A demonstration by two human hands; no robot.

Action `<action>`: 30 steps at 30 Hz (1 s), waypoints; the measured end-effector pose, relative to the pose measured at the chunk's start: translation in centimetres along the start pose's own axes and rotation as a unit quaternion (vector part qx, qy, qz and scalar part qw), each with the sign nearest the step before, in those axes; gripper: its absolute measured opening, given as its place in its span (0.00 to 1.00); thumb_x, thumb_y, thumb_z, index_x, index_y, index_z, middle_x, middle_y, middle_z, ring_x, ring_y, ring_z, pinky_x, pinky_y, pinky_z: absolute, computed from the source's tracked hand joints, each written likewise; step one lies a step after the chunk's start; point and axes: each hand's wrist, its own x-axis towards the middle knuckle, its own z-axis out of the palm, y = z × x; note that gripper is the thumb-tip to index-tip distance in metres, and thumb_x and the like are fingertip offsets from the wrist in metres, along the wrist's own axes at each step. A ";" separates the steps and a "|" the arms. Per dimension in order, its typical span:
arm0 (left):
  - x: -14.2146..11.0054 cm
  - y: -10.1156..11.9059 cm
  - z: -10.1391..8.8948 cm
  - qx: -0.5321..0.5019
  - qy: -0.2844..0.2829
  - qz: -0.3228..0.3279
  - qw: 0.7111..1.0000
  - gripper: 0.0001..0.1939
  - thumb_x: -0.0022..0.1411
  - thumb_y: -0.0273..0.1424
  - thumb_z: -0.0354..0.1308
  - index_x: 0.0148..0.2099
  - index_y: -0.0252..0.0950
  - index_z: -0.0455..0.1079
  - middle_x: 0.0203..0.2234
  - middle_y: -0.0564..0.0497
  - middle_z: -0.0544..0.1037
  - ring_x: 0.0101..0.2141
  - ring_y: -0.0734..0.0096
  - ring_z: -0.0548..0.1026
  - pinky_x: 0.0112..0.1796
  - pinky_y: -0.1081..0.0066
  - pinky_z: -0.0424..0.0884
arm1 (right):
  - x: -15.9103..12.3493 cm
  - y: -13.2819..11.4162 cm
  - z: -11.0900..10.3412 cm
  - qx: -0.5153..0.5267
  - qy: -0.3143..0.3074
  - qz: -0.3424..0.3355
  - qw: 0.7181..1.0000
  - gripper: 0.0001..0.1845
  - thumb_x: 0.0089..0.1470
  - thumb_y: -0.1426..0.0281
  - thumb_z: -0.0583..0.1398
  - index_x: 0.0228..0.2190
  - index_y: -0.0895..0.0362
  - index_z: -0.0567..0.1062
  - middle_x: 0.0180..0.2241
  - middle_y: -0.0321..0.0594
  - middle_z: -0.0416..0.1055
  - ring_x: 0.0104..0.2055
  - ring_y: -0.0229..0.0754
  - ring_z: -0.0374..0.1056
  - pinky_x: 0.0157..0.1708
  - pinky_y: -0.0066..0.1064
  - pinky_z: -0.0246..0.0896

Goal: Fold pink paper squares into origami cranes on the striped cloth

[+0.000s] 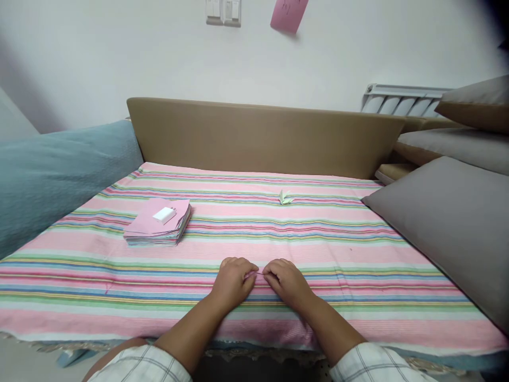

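Observation:
Near the front of the striped cloth, my left hand (235, 278) and my right hand (287, 281) face each other, a small gap between them. Each pinches, thumb against fingers, one end of a thin piece of pink paper (258, 273). Seen nearly edge-on, it shows as a narrow line, and most of it is hidden by my fingers. Further off, a small pale green folded paper (285, 198) rests on the cloth. To the left lies a stack of coloured paper sheets (139, 223), pink on top, with a white charger plug (164, 215) lying on it.
The striped cloth (238, 249) covers the seat, with a brown backrest (258, 138) behind. A blue-covered armrest (59, 170) bounds the left, and grey cushions (445, 228) are piled at right. A pink note (288, 15) and light switches (223, 11) are on the wall.

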 end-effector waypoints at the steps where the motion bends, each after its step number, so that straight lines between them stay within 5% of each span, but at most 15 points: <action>1: 0.0 -0.1 -0.1 -0.003 -0.003 -0.010 1.000 0.09 0.57 0.27 0.53 0.38 0.41 0.73 0.33 0.52 0.78 0.36 0.66 0.72 0.42 0.63 0.61 | 0.0 0.0 0.0 0.004 -0.002 0.004 1.000 0.04 0.53 0.75 0.56 0.29 0.55 0.71 0.30 0.36 0.71 0.35 0.40 0.64 0.36 0.32 0.56; 10: 0.4 -0.9 -1.5 0.002 -0.038 -0.092 0.995 0.09 0.53 0.28 0.58 0.37 0.44 0.74 0.31 0.56 0.78 0.36 0.65 0.72 0.40 0.64 0.61 | 0.4 0.1 0.0 0.025 -0.011 0.015 1.000 0.09 0.53 0.74 0.57 0.37 0.54 0.75 0.34 0.38 0.74 0.38 0.42 0.66 0.39 0.34 0.59; 18: 0.4 -2.0 -1.9 0.025 -0.084 -0.025 0.996 0.09 0.54 0.25 0.57 0.35 0.44 0.76 0.32 0.54 0.78 0.36 0.69 0.73 0.40 0.69 0.63 | 0.0 0.7 0.6 -0.009 0.016 -0.016 1.000 0.09 0.56 0.70 0.56 0.34 0.52 0.77 0.33 0.38 0.74 0.35 0.40 0.67 0.36 0.32 0.58; 30: -0.2 -2.7 -1.9 0.117 -0.081 0.049 0.989 0.10 0.59 0.31 0.54 0.35 0.47 0.77 0.27 0.51 0.77 0.31 0.66 0.72 0.34 0.67 0.60 | -0.9 0.3 0.2 -0.121 -0.013 -0.066 0.990 0.10 0.57 0.72 0.55 0.37 0.50 0.76 0.35 0.36 0.73 0.37 0.40 0.64 0.37 0.32 0.53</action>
